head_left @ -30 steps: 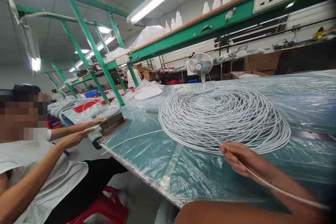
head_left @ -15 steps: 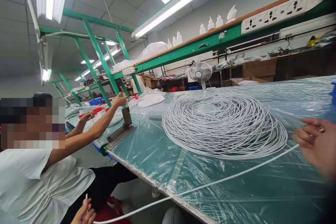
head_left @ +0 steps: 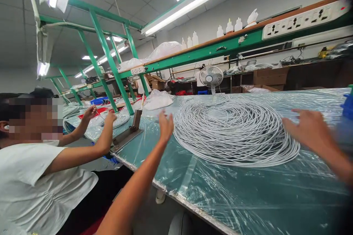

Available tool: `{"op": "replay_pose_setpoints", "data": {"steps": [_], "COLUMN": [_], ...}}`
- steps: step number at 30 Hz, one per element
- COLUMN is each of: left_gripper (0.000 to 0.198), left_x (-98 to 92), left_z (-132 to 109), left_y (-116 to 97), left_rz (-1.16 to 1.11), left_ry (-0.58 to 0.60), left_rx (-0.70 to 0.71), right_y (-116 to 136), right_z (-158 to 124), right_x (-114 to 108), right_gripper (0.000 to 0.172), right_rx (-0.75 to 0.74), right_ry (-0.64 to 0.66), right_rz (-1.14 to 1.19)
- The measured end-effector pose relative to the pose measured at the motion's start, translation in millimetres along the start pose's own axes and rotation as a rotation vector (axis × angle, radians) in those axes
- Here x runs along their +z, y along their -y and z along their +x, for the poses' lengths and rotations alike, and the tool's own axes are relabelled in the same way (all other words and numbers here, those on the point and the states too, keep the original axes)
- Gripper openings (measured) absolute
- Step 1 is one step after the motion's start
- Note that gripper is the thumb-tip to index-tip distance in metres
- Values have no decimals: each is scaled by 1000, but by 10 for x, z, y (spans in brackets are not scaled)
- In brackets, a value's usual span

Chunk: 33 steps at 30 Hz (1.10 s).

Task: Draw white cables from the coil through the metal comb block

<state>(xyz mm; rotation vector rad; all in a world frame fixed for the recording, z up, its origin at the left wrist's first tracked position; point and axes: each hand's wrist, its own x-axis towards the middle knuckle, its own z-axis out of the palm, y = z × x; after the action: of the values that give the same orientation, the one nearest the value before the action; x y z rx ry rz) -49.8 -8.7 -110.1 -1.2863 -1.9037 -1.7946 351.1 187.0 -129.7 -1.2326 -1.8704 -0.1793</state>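
A big loose coil of white cable (head_left: 237, 150) lies on the plastic-covered green table, its many loops heaped in a ring. My left hand (head_left: 166, 126) is raised just beside the coil's left edge, fingers apart and nothing visible in them. On the opposite side, my right hand (head_left: 310, 128) reaches to the coil's right rim with thumb and forefinger spread. It looks slightly blurred, and whether it touches the loops I cannot tell. No cable stretches between my two hands.
A co-worker (head_left: 33, 176) sits at the left, both hands raised over the table. Near them a metal lever tool (head_left: 128, 136) is fixed at the table edge. Behind the coil stand a fan (head_left: 211, 76) and a plastic bag (head_left: 158, 100). A blue bin (head_left: 348, 105) is far right.
The cable length stretched between my hands is gone from them. My left hand has risen from the lower left to the coil; my right hand has opened. The co-worker's nearer hand has left the lever.
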Motion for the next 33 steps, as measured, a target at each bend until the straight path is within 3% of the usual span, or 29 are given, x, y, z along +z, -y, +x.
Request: {"op": "replay_pose_setpoints", "data": {"steps": [2, 4, 6, 8, 10, 12, 15, 17, 21, 25, 29, 31, 33], "left_gripper": [14, 21, 26, 26, 24, 24, 34, 38, 38, 32, 18, 20, 27], "left_x": [36, -82, -330, -667, -1026, -1332, -1571, -1565, -1375, -1339, -1388, -1349, -1276], "left_z": [-620, -1253, -1721, -1936, -1919, -1753, -1421, -1227, -1046, -1160, -1360, -1413, -1433], "left_y": [-139, -205, -203, -196, -252, -394, -681, -822, -879, -815, -775, -760, -739], "left_rz": [2, 15, 97, 229, 372, 507, 679, 766, 852, 789, 596, 568, 595], "left_ry": [193, 320, 375, 366, 279, 140, 23, 55, 269, 365, 297, 282, 364], "left_rx": [213, 373, 465, 502, 532, 579, 653, 714, 839, 889, 903, 890, 890], "right_y": [297, 543, 715, 825, 901, 959, 1011, 1014, 973, 950, 957, 959, 957], "right_z": [-311, -664, -977, -1212, -1363, -1447, -1491, -1491, -1478, -1484, -1500, -1501, -1496], "right_x": [83, 217, 370, 485, 529, 510, 444, 421, 428, 440, 441, 438, 433], "right_gripper": [38, 30, 24, 24, 25, 27, 27, 26, 26, 25, 25, 25, 25], "right_rx": [-126, -340, -457, -523, -561, -566, -522, -492, -447, -440, -422, -413, -417], "right_ry": [58, 101, 122, 220, 338, 420, 471, 484, 489, 487, 533, 537, 529], "right_rz": [208, 373, 464, 512, 536, 554, 600, 629, 655, 652, 667, 677, 677]}}
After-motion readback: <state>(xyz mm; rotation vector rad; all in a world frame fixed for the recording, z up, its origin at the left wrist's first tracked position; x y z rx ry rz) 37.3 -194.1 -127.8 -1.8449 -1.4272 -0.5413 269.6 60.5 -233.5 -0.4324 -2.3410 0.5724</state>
